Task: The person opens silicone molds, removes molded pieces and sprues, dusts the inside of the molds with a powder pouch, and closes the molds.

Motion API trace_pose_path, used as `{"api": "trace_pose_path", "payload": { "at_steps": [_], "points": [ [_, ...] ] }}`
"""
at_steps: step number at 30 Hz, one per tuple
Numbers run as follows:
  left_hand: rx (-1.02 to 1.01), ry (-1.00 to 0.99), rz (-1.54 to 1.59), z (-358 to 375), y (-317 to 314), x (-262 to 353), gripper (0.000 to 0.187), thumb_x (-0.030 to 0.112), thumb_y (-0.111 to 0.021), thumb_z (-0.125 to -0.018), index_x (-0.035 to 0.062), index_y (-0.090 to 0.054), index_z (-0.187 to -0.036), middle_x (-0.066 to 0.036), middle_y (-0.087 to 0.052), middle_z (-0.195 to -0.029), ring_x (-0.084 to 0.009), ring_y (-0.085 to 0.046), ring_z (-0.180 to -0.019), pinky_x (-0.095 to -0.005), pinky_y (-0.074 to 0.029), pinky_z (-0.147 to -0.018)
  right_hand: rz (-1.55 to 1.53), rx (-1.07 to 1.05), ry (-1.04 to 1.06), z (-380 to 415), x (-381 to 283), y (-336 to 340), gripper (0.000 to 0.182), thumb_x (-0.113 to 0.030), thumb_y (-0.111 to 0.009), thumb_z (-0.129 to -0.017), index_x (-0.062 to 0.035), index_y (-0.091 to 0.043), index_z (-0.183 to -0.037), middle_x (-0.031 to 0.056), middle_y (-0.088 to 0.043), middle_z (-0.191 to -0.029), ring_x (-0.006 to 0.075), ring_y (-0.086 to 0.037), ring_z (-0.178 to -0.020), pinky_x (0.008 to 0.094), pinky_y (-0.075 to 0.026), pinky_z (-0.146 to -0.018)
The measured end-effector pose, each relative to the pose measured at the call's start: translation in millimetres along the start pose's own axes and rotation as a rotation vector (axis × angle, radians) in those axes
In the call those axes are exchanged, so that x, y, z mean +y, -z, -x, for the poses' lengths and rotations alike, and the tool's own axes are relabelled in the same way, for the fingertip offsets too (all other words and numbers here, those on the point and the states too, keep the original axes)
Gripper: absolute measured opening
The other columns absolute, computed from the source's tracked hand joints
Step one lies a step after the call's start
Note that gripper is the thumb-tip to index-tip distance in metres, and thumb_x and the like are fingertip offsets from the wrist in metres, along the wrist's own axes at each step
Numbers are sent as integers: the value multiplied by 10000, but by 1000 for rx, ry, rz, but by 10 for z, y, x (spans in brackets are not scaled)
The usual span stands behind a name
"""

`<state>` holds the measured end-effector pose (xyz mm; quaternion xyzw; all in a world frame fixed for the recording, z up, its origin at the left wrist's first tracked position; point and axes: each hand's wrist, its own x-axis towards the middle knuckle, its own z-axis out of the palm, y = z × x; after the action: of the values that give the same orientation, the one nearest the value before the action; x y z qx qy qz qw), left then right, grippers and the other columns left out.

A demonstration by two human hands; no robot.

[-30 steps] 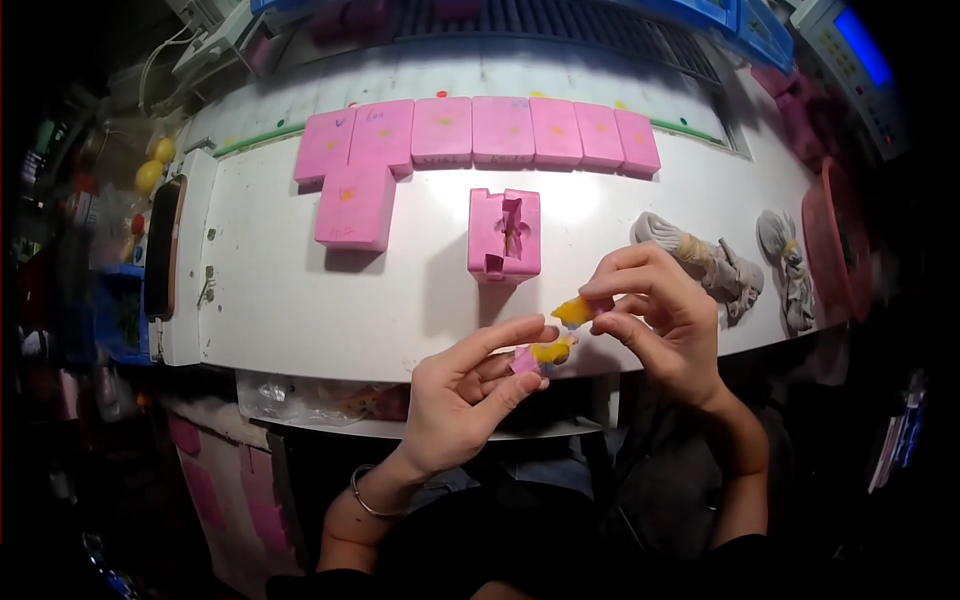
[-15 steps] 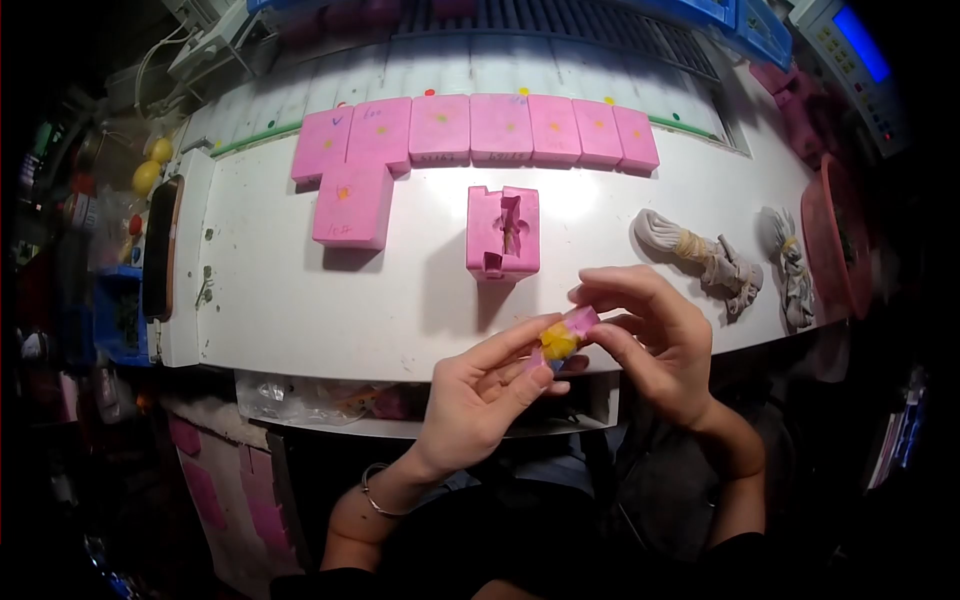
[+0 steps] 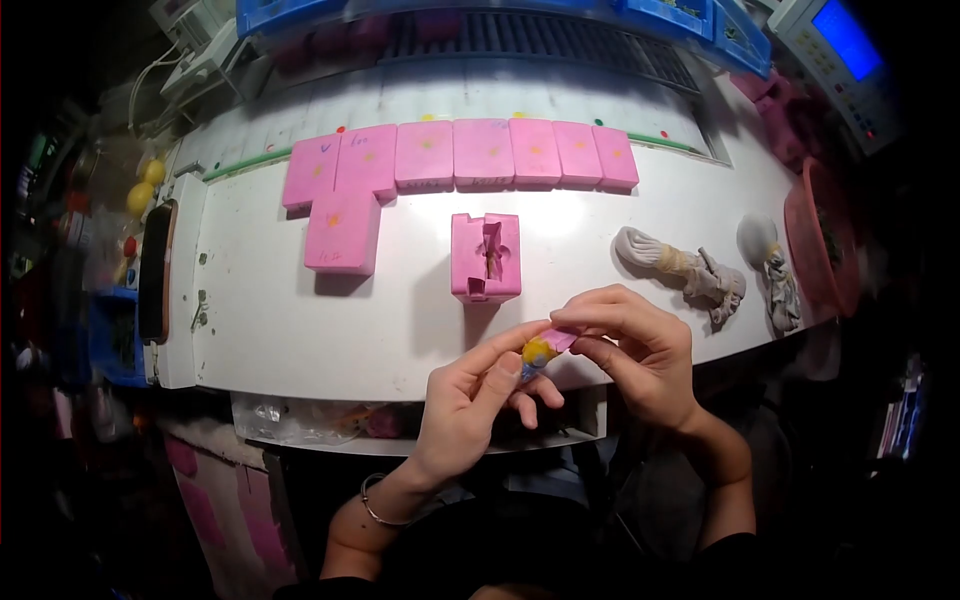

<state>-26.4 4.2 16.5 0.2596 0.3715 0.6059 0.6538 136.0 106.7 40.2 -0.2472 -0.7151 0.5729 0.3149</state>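
Note:
A small piece coloured pink, yellow and blue is held between my two hands, above the table's front edge. My left hand grips its lower, blue end between thumb and index finger, with the other fingers loosely curled. At the pink upper end, my right hand pinches with thumb and fingertips. What the piece is, I cannot make out. Just beyond my hands stands a pink block with a deep irregular cavity, looking like a mould half.
Several closed pink blocks stand in a row at the back, one placed in front at left. At right lie two grey-white bundled figures and a pink basket. A phone rests at left. Plastic bags fill the open drawer.
The whole view has shifted slightly. The small piece has turned a little in my fingers, showing a bluish-grey spot on its yellow part. My right fingers have closed nearer around its pink end.

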Motion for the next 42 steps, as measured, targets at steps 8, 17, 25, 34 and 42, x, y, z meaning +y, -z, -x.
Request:
{"api": "trace_pose_path", "payload": {
  "at_steps": [8, 17, 25, 34, 42],
  "points": [
    [-106, 15, -81, -4, 48, 45, 409, 45, -520, -949, -67, -432, -1332, -150, -587, -1139, -168, -638, -907, -217, -527, -646, -43, -87, 10, -92, -44, 30, 239, 115, -573, -820, 35, -640, -1035, 133, -627, -994, 179, -656, -842, 267, -536, -744],
    [-25, 45, -117, -43, -41, 13, 427, 84, -506, -961, -49, -402, -1354, -147, -576, -1182, -174, -629, -970, -249, -569, -733, 360, -42, 139, -17, -94, -98, 452, 75, -676, -738, 25, -579, -1177, 163, -568, -1089, 232, -634, -847, 293, -520, -730],
    [-13, 104, 61, -127, -106, -54, 367, 125, -478, -981, -52, -429, -1299, -116, -585, -1124, -152, -614, -965, -261, -510, -839, 637, -133, 303, 33, -37, -185, 782, -16, -749, -635, 69, -414, -1336, 229, -434, -1254, 355, -478, -1084, 391, -454, -886],
    [-125, 108, 102, -223, -129, -74, 373, 184, -470, -989, -66, -460, -1266, -159, -625, -1095, -203, -623, -1005, -297, -501, -874, 608, -56, 333, 19, -58, 99, 681, -63, -756, -656, 22, -500, -1281, 204, -542, -1203, 339, -548, -1059, 395, -453, -864],
    [-50, 158, -63, -218, -70, -85, 362, 191, -418, -1005, -91, -482, -1223, -215, -619, -1084, -265, -626, -1015, -330, -521, -879, 1172, 303, 148, -65, 496, 545, 502, -139, -724, -710, 4, -596, -1173, 183, -591, -1163, 324, -532, -1004, 413, -385, -910]
  ]
}}
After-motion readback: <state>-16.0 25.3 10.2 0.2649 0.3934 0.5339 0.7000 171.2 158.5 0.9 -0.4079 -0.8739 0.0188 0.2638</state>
